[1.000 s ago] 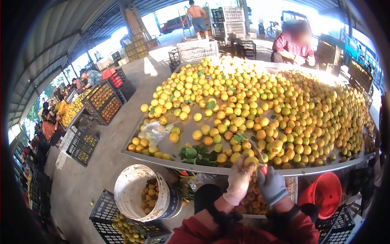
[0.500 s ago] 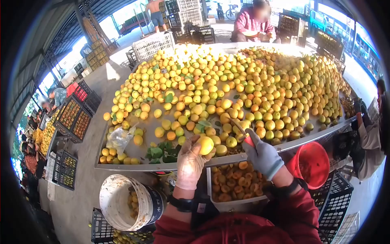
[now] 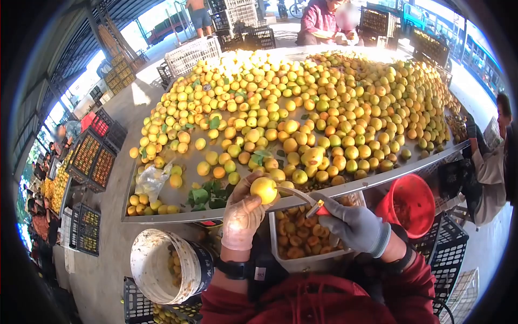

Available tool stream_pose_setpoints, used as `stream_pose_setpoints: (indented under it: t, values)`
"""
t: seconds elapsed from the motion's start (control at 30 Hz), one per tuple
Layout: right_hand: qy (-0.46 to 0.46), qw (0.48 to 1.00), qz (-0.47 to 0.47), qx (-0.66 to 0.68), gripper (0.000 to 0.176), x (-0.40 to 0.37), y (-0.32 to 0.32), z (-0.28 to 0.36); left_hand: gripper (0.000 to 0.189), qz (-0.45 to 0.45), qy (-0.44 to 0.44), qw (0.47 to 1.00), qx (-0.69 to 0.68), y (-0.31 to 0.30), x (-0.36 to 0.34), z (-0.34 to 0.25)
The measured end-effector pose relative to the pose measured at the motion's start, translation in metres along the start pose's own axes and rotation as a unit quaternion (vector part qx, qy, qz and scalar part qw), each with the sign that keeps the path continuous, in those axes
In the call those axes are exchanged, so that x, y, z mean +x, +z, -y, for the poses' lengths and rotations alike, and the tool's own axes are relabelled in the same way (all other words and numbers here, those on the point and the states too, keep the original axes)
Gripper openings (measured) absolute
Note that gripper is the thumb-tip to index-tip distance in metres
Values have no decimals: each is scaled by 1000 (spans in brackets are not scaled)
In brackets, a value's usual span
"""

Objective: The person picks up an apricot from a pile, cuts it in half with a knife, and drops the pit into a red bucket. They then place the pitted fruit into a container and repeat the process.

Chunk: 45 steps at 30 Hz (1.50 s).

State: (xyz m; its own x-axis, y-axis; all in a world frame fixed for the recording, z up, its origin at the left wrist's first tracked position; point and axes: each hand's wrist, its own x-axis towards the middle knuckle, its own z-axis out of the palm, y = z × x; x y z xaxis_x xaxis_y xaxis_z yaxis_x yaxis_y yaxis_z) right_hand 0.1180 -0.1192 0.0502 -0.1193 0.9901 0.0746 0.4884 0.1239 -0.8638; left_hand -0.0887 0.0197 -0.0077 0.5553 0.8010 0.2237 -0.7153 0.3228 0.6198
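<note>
In the head view, my gloved left hand [image 3: 242,215] is closed around a yellow apricot [image 3: 263,190], held up just over the table's near edge. My right hand [image 3: 360,228], in a grey glove, grips the red handle of a curved knife [image 3: 322,208]. The thin bent blade points left, its tip right at the apricot's side. Under both hands sits a pale tray [image 3: 315,262] of halved apricots [image 3: 294,237]. A big heap of whole apricots [image 3: 302,124] covers much of the metal table [image 3: 178,217] in front of me.
A dirty white bucket [image 3: 141,270] stands at lower left and a red bucket [image 3: 410,208] at right. Leaves [image 3: 208,195] and a plastic bag [image 3: 152,182] lie near the table's left corner. One person [image 3: 318,24] sits across the table; another [image 3: 488,173] is at far right.
My right hand has drawn back and down from over the table, bringing the knife blade to the apricot. The left hand still holds the apricot; the whole view has shifted slightly.
</note>
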Motion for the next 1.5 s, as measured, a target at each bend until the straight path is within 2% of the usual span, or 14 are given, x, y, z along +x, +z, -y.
stream_pose_setpoints:
  t: [0.13,0.23,0.3,0.43,0.53,0.6,0.73,0.8,1.03,1.13,1.23,1.33,1.43,1.5]
  values:
    - [29,997,25,-65,48,4,0,4,52,15,-3,1000,-16,4,1,-1]
    - [-21,993,-20,-111,48,7,6,0,51,29,-12,999,-31,10,0,-3]
    - [-126,978,-78,-146,49,10,9,-2,53,23,-2,1000,11,14,-2,-2]
    - [-110,974,-89,-177,48,12,10,7,58,13,-18,999,31,10,-4,0]
    - [-92,964,-95,-231,45,15,6,19,62,-36,-21,996,73,-3,-5,2]
    - [-50,961,-53,-265,42,17,4,25,64,-26,33,981,188,-8,-4,2]
    - [-51,965,-60,-251,41,19,8,18,65,-29,53,978,202,2,-1,1]
    - [-92,964,-83,-234,41,21,12,12,66,-36,68,975,209,3,0,1]
    - [-65,964,-48,-254,41,22,6,17,68,-23,60,979,193,7,-2,-1]
    - [-112,954,-68,-270,40,23,3,20,69,-17,68,968,240,6,-1,-5]
    - [-80,958,-49,-270,40,21,7,23,71,-26,78,966,245,9,-3,-5]
    - [-88,969,-84,-215,38,18,17,10,72,-40,74,968,237,6,-3,-2]
    - [-95,963,-59,-245,35,20,6,15,72,-27,61,965,252,4,-7,-6]
    - [-134,956,-48,-257,33,24,-5,21,72,-3,55,956,288,8,-6,-13]
